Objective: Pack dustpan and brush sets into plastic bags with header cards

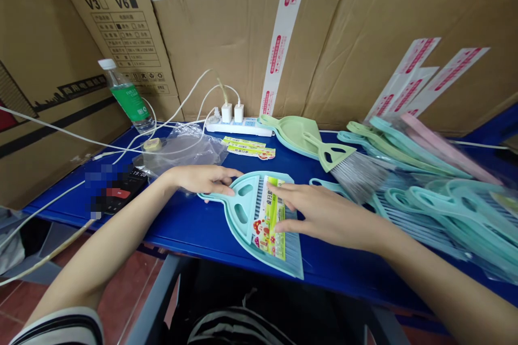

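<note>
A mint-green dustpan (238, 232) lies on the blue table, its handle pointing left, with a matching small brush (245, 202) nested on top. Across the brush bristles lies a yellow-green printed label (270, 221). My left hand (206, 179) is closed round the handle end, thumb on top, other fingers partly hidden. My right hand (311, 213) rests its fingertips on the label's upper part, fingers apart, with nothing held in it.
Behind lie a green dustpan (297, 132), a grey-bristled brush (352, 172), loose labels (251, 148) and a white power strip (243, 126). Several dustpan sets (457, 210) are piled at right. At left are a bottle (129, 99), clear plastic bags (182, 151), cables and a phone (121, 188).
</note>
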Available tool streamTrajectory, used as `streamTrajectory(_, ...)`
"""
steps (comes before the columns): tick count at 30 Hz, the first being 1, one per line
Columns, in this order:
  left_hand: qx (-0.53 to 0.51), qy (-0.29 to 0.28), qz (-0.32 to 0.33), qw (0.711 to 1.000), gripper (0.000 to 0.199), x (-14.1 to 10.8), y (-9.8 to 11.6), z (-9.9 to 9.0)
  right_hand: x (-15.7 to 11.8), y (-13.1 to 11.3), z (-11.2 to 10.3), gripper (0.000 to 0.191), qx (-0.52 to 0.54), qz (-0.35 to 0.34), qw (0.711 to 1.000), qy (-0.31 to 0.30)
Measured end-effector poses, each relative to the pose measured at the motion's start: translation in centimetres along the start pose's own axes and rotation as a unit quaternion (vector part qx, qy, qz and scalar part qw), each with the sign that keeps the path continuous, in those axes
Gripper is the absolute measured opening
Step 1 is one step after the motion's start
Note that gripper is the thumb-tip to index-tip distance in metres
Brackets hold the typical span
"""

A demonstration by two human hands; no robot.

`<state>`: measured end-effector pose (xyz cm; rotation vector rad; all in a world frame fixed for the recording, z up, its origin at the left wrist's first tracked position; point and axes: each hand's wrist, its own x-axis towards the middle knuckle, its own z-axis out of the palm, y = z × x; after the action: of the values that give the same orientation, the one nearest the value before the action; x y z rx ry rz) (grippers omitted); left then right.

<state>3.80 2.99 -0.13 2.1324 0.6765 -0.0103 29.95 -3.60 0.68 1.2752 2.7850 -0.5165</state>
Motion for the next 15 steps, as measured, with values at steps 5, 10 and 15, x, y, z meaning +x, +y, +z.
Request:
streamTrajectory(5, 0.002, -0.002, 0.000, 1.000, 0.048, 0.02, -0.01, -0.05, -0.11, -0.28, 0.49, 0.074, -0.033, -0.002, 0.999, 0.006)
streamTrajectory(10, -0.001, -0.006, -0.006, 1.000, 0.049, 0.03, 0.16, -0.08, -0.27, 0.00, 0.50, 0.072, -0.039, -0.028, 0.999, 0.021)
streamTrajectory(15, -0.008, -0.002, 0.008, 1.000, 0.049, -0.01, 0.12, -0.01, -0.29, 0.05, 0.57, 0.073, -0.025, -0.027, 0.999, 0.014)
